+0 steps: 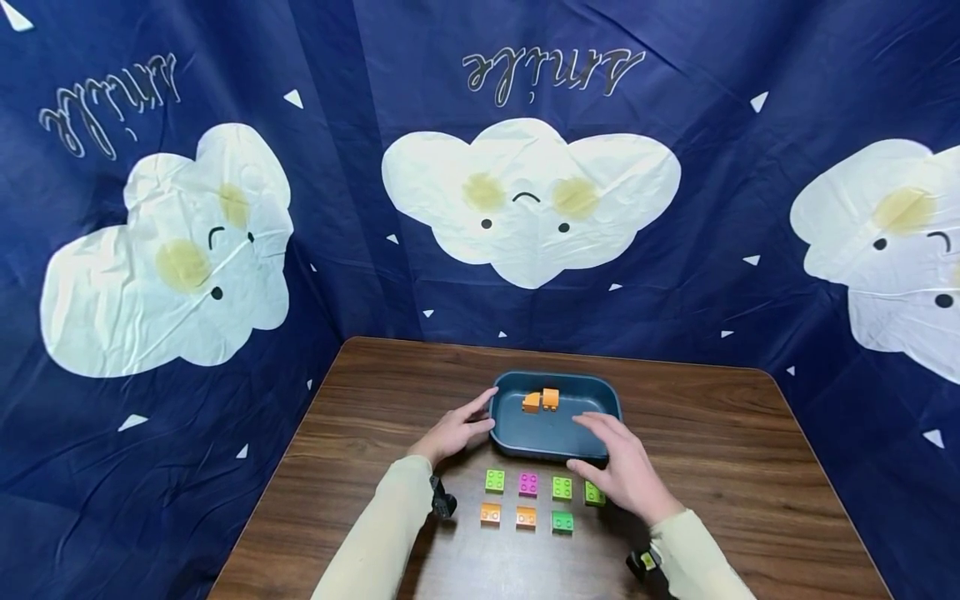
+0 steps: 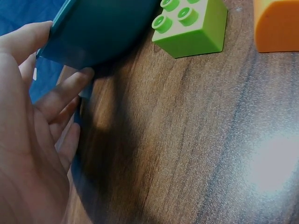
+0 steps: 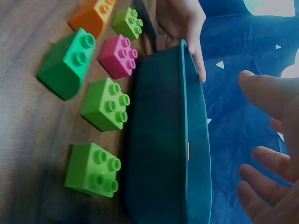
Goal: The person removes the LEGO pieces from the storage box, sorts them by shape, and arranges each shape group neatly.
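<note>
A dark teal bin [image 1: 555, 450] stands on the wooden table with two orange bricks [image 1: 551, 399] inside, near its back wall. At the bin's left end, my left hand [image 1: 450, 432] touches the rim and outer wall with spread fingertips. My right hand [image 1: 628, 471] hovers over the bin's right front corner, fingers apart and holding nothing. Before the bin lie two rows of toy bricks. The back row has lime green bricks [image 1: 495, 481] and a pink brick [image 1: 528, 484]; its rightmost lime brick [image 3: 91, 170] is partly hidden by my right hand in the head view.
In the front row are two orange bricks [image 1: 491, 514] and a darker green brick [image 1: 562, 522]. A navy cloth with white clouds [image 1: 531, 200] hangs behind the table [image 1: 405, 367] and along its sides.
</note>
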Demonstrator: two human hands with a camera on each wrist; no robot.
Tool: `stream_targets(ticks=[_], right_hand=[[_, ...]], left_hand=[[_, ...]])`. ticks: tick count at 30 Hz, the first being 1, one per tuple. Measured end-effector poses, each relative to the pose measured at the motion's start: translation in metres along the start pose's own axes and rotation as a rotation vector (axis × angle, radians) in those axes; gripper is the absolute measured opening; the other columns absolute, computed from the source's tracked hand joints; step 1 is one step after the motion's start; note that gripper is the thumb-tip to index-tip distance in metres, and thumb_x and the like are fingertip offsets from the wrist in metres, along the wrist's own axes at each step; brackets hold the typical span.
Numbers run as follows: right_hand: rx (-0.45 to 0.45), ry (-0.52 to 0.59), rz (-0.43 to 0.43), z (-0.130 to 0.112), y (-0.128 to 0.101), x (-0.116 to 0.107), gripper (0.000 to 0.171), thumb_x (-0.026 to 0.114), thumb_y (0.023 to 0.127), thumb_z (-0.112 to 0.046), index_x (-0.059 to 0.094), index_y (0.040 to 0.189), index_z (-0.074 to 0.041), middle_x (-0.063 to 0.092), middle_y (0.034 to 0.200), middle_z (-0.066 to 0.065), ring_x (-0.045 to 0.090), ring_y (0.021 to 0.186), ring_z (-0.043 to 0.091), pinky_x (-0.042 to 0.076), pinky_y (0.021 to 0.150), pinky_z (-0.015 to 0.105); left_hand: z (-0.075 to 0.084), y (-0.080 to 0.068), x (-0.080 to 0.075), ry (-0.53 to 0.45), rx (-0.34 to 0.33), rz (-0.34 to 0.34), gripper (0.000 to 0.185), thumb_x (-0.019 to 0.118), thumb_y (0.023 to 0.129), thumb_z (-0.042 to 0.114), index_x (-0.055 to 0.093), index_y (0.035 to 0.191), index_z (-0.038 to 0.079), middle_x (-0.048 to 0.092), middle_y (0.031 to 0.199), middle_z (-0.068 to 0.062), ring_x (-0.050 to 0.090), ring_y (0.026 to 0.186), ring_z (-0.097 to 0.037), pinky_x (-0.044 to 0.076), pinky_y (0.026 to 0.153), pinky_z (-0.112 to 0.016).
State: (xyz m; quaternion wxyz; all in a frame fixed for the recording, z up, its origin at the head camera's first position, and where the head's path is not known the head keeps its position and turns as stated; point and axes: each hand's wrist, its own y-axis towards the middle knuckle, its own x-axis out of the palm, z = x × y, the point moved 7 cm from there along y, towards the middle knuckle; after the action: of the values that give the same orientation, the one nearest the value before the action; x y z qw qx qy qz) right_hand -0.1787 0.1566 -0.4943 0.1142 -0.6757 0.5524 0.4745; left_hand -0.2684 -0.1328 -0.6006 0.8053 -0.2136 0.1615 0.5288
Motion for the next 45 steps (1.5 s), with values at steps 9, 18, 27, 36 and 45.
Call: stream_targets(ticks=[9, 18, 27, 36, 45], right_hand=[[0.044, 0.008, -0.04, 0.012, 0.027, 0.009, 0.069, 0.09, 0.086, -0.03, 0.061, 0.147, -0.014, 0.058, 0.148, 0.014, 0.059, 0.133, 0.035, 0.056, 0.101, 0.054], [0.081, 0.002, -0.094, 0.02, 0.056, 0.022, 0.068, 0.087, 0.089, -0.034, 0.06, 0.148, -0.013, 0.058, 0.148, 0.013, 0.058, 0.134, 0.036, 0.054, 0.103, 0.055], [0.136, -0.025, -0.208, 0.033, 0.079, 0.044, 0.068, 0.086, 0.09, -0.027, 0.059, 0.149, -0.008, 0.058, 0.148, 0.019, 0.057, 0.134, 0.04, 0.052, 0.106, 0.058], [0.175, -0.077, -0.352, 0.047, 0.09, 0.065, 0.064, 0.082, 0.094, -0.018, 0.056, 0.151, -0.003, 0.053, 0.153, 0.022, 0.051, 0.14, 0.043, 0.044, 0.113, 0.06], [0.146, -0.113, -0.426, 0.052, 0.094, 0.076, 0.06, 0.08, 0.095, -0.013, 0.057, 0.149, -0.002, 0.05, 0.156, 0.023, 0.049, 0.142, 0.045, 0.043, 0.114, 0.059]], left_hand=[[0.001, -0.003, -0.001, -0.028, -0.018, -0.008, 0.062, 0.063, 0.106, 0.042, 0.034, 0.159, 0.057, 0.052, 0.158, -0.004, 0.051, 0.144, -0.028, 0.037, 0.118, -0.061], [0.002, -0.004, -0.003, -0.024, -0.011, -0.004, 0.062, 0.062, 0.106, 0.041, 0.035, 0.159, 0.055, 0.053, 0.158, -0.004, 0.051, 0.144, -0.028, 0.038, 0.118, -0.061], [0.002, -0.005, -0.003, -0.01, -0.001, 0.003, 0.062, 0.063, 0.106, 0.04, 0.036, 0.159, 0.055, 0.054, 0.157, -0.004, 0.052, 0.143, -0.026, 0.036, 0.12, -0.058], [0.002, -0.004, -0.001, -0.016, 0.009, 0.002, 0.062, 0.062, 0.107, 0.039, 0.035, 0.16, 0.053, 0.054, 0.157, -0.004, 0.053, 0.142, -0.025, 0.039, 0.118, -0.058], [0.001, -0.002, -0.001, -0.02, 0.017, -0.002, 0.062, 0.062, 0.106, 0.043, 0.034, 0.16, 0.055, 0.055, 0.156, -0.004, 0.054, 0.141, -0.025, 0.039, 0.118, -0.057]])
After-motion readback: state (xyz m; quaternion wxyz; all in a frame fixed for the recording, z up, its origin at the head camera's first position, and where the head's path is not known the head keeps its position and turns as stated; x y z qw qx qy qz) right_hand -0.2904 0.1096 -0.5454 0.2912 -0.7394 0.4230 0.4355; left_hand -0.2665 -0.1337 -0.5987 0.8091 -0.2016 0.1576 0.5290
